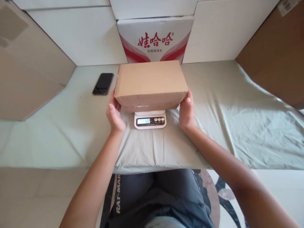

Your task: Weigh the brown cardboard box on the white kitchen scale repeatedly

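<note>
A closed brown cardboard box (152, 80) is over a small white digital scale (150, 126), covering most of its platform. My left hand (115, 115) grips the box's left end, thumb toward me and fingers partly hidden behind the side. At the opposite end, my right hand (187, 110) is closed on the box in the same way. The scale's lit display (143, 121) seems to read 50, with round buttons to its right. Whether the box's full weight rests on the scale, I cannot tell.
A black phone (103, 84) lies left of the box on the pale green cloth (152, 152). White cartons line the back, one with red printing (155, 39). Large brown cartons stand at left (30, 69) and right (275, 57). The cloth-covered surface ends near my lap.
</note>
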Demonstrator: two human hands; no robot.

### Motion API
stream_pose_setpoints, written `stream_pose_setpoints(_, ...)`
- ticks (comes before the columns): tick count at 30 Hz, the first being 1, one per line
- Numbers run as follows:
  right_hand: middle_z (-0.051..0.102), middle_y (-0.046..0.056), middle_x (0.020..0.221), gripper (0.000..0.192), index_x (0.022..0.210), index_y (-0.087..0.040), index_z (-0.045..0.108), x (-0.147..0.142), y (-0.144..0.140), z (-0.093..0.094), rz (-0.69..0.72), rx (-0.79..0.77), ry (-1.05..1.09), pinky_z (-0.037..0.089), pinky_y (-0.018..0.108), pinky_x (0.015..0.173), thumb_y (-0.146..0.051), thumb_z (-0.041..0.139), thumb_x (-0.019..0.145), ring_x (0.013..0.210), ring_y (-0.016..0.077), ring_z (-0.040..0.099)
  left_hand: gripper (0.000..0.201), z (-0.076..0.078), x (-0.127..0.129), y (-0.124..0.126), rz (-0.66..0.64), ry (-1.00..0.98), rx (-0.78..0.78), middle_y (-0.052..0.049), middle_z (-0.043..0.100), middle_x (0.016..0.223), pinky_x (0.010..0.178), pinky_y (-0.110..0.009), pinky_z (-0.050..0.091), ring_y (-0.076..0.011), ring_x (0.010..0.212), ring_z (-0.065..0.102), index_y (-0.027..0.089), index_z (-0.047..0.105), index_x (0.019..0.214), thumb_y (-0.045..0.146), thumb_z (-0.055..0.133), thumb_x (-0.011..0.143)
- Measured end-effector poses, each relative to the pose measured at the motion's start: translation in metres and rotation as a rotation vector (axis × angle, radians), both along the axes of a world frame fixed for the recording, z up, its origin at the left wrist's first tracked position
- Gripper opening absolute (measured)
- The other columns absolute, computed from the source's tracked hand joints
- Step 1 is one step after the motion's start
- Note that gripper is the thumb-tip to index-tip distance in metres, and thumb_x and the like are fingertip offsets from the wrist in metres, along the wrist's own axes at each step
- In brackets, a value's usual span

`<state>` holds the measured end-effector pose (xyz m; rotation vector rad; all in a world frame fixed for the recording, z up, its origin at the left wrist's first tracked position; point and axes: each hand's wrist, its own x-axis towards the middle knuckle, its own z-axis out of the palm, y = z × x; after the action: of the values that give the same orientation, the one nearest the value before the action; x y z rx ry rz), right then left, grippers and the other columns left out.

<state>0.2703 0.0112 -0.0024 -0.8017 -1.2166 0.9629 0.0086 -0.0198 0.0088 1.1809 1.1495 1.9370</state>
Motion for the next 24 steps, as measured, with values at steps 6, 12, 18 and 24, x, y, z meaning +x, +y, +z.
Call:
stream_pose_setpoints(6,0.043,-0.009,0.170,0.058,0.150,-0.048,0.045,0.000,0.002,-0.006,0.005,-0.014,-0.007,0.023,0.058,0.139,-0.072,0.041,0.097,0.165,0.0264,0.032,0.077,-0.004,-0.003,0.003,0.008,-0.024,0.000,-0.013,0.062,0.155,0.127,-0.045,0.040,-0.0317,0.153,0.050,0.022,0.068,0.135,0.081,0.049,0.089)
stream_pose_setpoints(12,0.045,-0.008,0.169,0.064,0.145,-0.044,0.051,0.002,0.006,-0.008,-0.012,-0.080,0.046,0.020,0.060,0.140,-0.076,0.049,0.091,0.164,0.0289,0.032,0.084,-0.005,-0.004,0.004,-0.016,-0.036,-0.003,-0.014,0.049,0.166,0.130,-0.048,0.036,-0.0328,0.157,0.044,0.021,0.061,0.145,0.082,0.047,0.089)
stream_pose_setpoints(18,0.047,-0.006,0.169,0.062,0.144,-0.041,0.053,0.001,0.005,-0.006,0.001,-0.114,0.093,0.024,0.058,0.139,-0.074,0.049,0.092,0.164,0.0284,0.033,0.082,-0.010,-0.005,0.008,-0.006,-0.019,0.006,-0.014,0.057,0.160,0.128,-0.046,0.040,-0.0324,0.156,0.045,0.021,0.062,0.142,0.082,0.046,0.090)
stream_pose_setpoints(24,0.049,-0.006,0.168,0.063,0.144,-0.039,0.054,0.001,0.003,-0.003,0.015,-0.110,0.095,0.026,0.054,0.139,-0.074,0.049,0.092,0.164,0.0276,0.035,0.077,-0.013,-0.004,0.011,-0.004,0.031,0.007,-0.014,0.067,0.147,0.121,-0.044,0.047,-0.0311,0.147,0.056,0.021,0.064,0.138,0.080,0.040,0.095)
